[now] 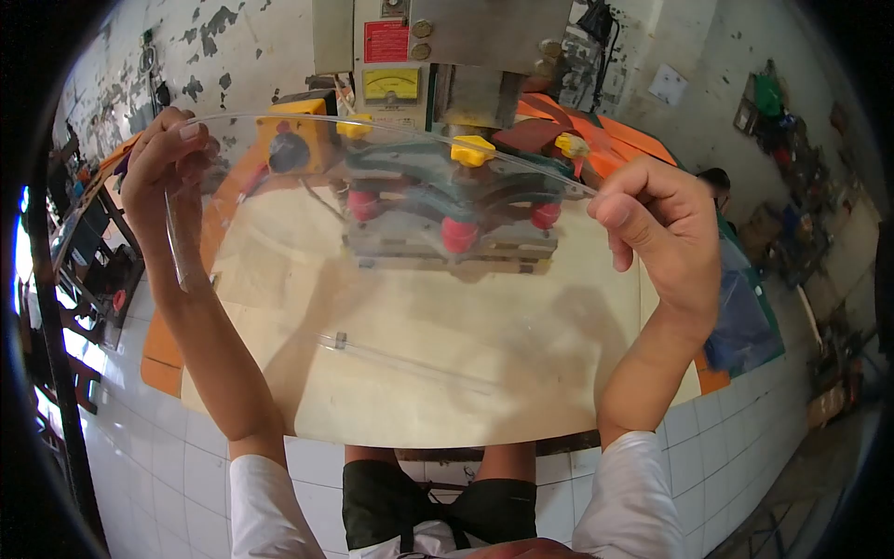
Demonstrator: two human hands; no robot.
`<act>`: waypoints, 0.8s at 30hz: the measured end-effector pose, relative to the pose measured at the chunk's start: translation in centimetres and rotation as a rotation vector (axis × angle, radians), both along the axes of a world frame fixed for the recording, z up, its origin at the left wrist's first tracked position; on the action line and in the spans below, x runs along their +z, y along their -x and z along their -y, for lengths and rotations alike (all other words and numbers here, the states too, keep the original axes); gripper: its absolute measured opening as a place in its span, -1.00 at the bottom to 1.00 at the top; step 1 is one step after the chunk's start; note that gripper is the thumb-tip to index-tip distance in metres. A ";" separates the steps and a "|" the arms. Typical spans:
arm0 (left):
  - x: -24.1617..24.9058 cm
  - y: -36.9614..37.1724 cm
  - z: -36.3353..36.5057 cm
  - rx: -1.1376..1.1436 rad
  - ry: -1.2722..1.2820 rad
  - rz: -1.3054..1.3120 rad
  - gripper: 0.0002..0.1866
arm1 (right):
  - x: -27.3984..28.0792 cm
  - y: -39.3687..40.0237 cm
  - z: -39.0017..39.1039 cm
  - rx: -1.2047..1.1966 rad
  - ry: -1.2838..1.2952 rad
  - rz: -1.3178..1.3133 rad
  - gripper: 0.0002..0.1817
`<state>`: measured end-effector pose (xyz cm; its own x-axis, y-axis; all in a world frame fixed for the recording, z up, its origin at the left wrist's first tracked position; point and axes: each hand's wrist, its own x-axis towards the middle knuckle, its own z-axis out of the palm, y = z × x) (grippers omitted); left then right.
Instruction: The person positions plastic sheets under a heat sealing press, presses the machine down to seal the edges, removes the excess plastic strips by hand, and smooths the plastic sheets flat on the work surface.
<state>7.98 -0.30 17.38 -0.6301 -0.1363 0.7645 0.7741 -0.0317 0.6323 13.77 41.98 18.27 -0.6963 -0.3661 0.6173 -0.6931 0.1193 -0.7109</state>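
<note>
A clear, see-through plastic sheet (372,127) stretches between my two hands, its upper edge bowed in a shallow arc. My left hand (170,156) pinches its left corner, where a narrow strip of the plastic hangs down along the wrist. At the other end, the thumb and fingers of my right hand (663,222) grip the right corner. Through the sheet I see the press fixture (452,200), with yellow knobs and red round feet. A thin clear plastic strip (419,364) with a small grey piece at its left end lies on the pale board below.
The pale board (447,415) covers most of the orange-edged worktable. Behind it stands a machine with a yellow-faced meter (391,85) and a red label. A yellow box (296,140) is at the back left. Blue plastic (742,317) hangs at the right edge.
</note>
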 end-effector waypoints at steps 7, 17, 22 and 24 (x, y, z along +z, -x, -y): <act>0.3 0.0 0.4 0.068 -0.220 0.035 -0.92 | -0.2 -0.5 0.2 0.012 -0.019 0.034 -0.84; -0.5 1.5 3.5 0.028 -0.239 0.001 -0.83 | -0.2 -0.5 0.5 -0.033 -0.029 0.043 -0.74; -1.8 2.5 4.4 0.247 0.000 -0.184 -0.88 | -0.2 -0.5 0.6 0.007 0.006 0.066 -0.78; -1.5 2.5 5.1 0.142 -0.087 -0.117 -0.88 | -0.2 -0.6 0.7 -0.001 0.009 0.072 -0.81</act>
